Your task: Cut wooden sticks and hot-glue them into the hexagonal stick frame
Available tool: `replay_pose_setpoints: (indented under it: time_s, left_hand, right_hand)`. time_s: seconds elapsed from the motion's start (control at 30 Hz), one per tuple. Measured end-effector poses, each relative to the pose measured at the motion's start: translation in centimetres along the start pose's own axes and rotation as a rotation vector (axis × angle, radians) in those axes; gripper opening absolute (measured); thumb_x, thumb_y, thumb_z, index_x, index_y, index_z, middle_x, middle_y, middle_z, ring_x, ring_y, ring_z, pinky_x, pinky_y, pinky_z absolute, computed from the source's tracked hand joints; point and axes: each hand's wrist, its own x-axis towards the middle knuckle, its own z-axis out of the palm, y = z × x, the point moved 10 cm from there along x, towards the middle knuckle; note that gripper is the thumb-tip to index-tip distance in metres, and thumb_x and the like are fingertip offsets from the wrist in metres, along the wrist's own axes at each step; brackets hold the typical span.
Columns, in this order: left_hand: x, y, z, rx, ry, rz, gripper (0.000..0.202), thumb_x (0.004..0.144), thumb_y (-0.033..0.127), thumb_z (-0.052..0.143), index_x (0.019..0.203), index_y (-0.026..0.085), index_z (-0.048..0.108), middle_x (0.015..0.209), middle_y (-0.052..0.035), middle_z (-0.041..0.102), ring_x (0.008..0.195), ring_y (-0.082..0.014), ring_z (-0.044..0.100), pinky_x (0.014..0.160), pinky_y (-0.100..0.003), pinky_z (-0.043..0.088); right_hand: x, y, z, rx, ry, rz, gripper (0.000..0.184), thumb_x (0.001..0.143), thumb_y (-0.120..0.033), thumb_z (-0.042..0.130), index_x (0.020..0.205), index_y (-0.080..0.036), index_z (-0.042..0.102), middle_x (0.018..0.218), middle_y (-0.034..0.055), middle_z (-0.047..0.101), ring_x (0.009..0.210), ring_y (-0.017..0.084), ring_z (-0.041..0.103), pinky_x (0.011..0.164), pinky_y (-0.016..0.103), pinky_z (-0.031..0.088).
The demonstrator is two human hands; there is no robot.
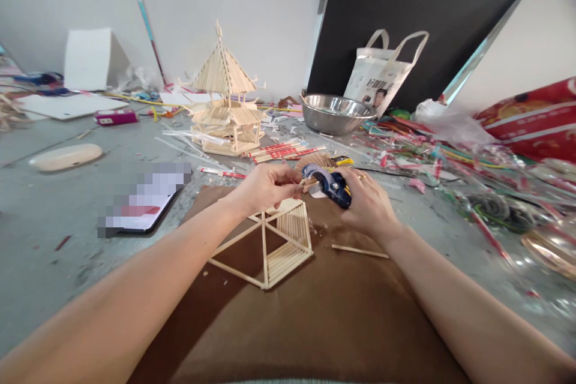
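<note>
My left hand (pixel 269 187) pinches a thin wooden stick (pixel 308 182) between thumb and fingertips. My right hand (pixel 368 203) is wrapped round a dark blue hand cutter (pixel 332 187), whose jaws are up against the stick; whether they have closed on it I cannot tell. Under my hands, on a brown mat (pixel 342 318), lies a polygonal frame of sticks (pixel 264 252) with spokes meeting in the middle. Its right-hand sections are filled with rows of sticks; the part below my left hand is partly hidden. A loose stick (pixel 360 251) lies beside my right wrist.
A stick-built pagoda (pixel 227 102) stands behind the mat, near red-and-white chopstick packets (pixel 283 151). A steel bowl (pixel 337 115) and white bag (pixel 380 79) are at the back. A phone (pixel 146 201) and white case (pixel 66 157) lie left; plastic wrappers (pixel 450 162) clutter the right.
</note>
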Motion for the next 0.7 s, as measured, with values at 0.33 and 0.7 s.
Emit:
replay_pose_setpoints:
  time_s: [0.33,0.7]
  left_hand:
    - [-0.01,-0.78,1.06,-0.135,-0.049,-0.016,0.019,0.069,0.027,0.056,0.079,0.011,0.055,0.066,0.0006,0.061,0.035,-0.0012,0.043,0.034,-0.014,0.032]
    - [0.07,-0.69,0.75,-0.251,-0.003,-0.015,0.015,0.067,0.022,0.06,0.078,0.012,0.059,0.059,0.0019,0.06,0.032,-0.0003,0.037,0.03,-0.014,0.028]
  right_hand:
    - [-0.06,-0.3,-0.65,-0.09,0.033,0.017,0.048,0.059,-0.023,0.052,0.106,-0.017,0.045,0.093,0.0093,0.057,0.086,0.024,0.051,0.074,0.032,0.038]
    - [-0.09,-0.33,-0.41,-0.14,-0.003,0.03,0.045,0.061,-0.022,0.049,0.106,-0.015,0.047,0.089,0.009,0.06,0.078,0.022,0.055,0.063,0.028,0.036]
